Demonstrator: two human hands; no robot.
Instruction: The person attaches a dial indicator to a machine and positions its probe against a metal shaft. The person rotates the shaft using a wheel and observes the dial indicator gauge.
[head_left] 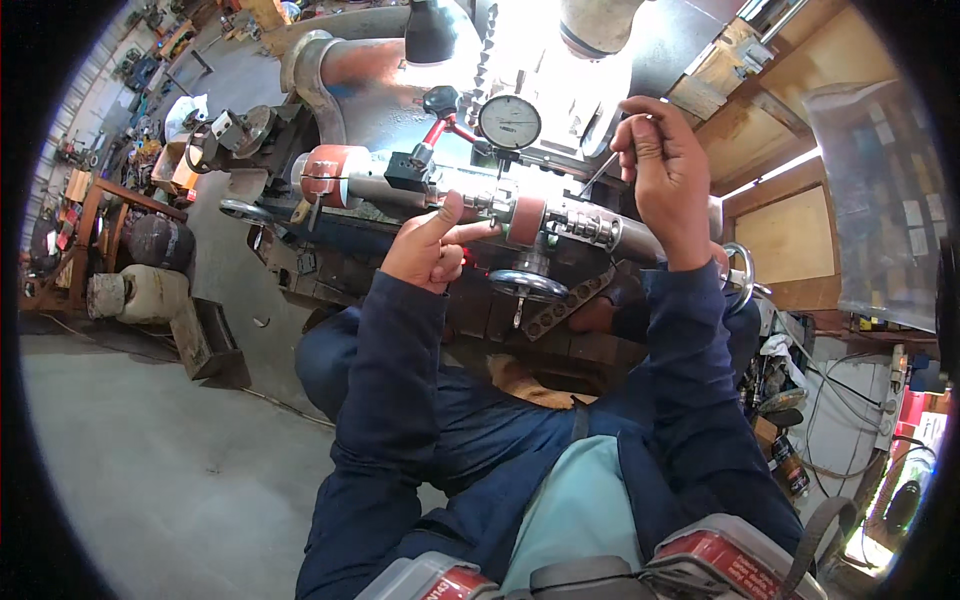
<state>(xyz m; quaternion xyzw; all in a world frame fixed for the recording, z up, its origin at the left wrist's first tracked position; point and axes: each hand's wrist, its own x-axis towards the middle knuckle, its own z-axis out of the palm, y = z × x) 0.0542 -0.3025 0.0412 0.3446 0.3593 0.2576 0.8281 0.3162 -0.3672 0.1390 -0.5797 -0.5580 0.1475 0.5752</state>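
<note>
My left hand point(428, 248) is below the machine's shaft, thumb raised and index finger stretched to the right, the other fingers curled; no object shows in it. Its index fingertip lies close to a red-brown block point(527, 220) on the machine; whether they touch I cannot tell. My right hand point(668, 180) is closed on a thin metal rod point(600, 173), which slants down toward the shaft's fittings. Above the shaft sits a round dial gauge point(510, 122) with a white face. A red jointed arm point(436, 130) with a black knob stands beside it.
A handwheel point(528, 285) juts toward me under the block; a second handwheel point(740, 278) is at the right. Another red-brown block point(334, 175) holds the shaft's left part. A black lamp head point(432, 32) hangs above. A clear plastic sheet point(880, 200) hangs at the right.
</note>
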